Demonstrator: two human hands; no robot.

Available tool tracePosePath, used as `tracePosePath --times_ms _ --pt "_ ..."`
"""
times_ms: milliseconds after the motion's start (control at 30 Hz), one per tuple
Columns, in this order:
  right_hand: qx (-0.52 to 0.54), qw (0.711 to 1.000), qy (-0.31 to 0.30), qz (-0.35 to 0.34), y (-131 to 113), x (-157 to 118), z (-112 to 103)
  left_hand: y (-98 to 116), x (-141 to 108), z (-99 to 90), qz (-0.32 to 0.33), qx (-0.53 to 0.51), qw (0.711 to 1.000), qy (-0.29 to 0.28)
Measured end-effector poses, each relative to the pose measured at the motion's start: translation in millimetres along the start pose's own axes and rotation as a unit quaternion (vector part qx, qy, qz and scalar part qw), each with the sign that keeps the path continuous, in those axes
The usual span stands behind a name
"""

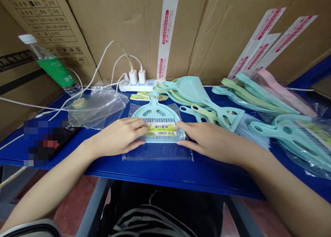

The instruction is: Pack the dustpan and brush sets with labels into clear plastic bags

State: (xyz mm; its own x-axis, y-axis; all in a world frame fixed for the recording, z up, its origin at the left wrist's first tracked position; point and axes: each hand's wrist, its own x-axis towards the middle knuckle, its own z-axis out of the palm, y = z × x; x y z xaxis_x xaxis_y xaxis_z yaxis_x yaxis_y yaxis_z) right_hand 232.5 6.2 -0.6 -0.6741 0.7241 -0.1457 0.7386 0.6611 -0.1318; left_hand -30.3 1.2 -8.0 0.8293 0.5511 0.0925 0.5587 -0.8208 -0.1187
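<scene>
A mint-green dustpan and brush set (154, 109) lies flat on the table in front of me, its handle pointing away. Grey bristles show around a yellow-green and white label card (165, 127) on top of it. Clear plastic bag (158, 154) surrounds the set, and its loose edge spreads toward me. My left hand (120, 134) grips the left edge, with curled fingers over the card's side and the thumb lower down. On the opposite edge my right hand (204, 138) pinches the set between fingers and thumb.
Loose dustpans (187, 89) and brushes (224, 114) lie behind and to the right. Bagged sets (289, 137) sit at far right. Label cards (146, 96) lie before a power strip (139, 85). A bottle (55, 70), cables, empty plastic bag (95, 107) and phone (64, 137) occupy the left.
</scene>
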Motion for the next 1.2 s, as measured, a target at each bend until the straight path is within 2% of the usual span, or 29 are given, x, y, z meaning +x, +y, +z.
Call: tracePosePath --times_ms 167,533,1200 --pt "0.000 1.000 0.020 -0.013 0.9 -0.9 1.1 1.1 0.3 -1.2 -0.005 0.001 1.000 -0.011" --pt "-0.004 1.000 0.006 0.001 -1.3 -0.8 -1.3 2.3 0.6 -2.8 -0.009 -0.004 1.000 -0.015" --pt "-0.016 1.000 0.018 -0.006 1.1 -0.9 3.6 3.6 -0.4 -2.3 -0.020 0.005 0.999 -0.026"
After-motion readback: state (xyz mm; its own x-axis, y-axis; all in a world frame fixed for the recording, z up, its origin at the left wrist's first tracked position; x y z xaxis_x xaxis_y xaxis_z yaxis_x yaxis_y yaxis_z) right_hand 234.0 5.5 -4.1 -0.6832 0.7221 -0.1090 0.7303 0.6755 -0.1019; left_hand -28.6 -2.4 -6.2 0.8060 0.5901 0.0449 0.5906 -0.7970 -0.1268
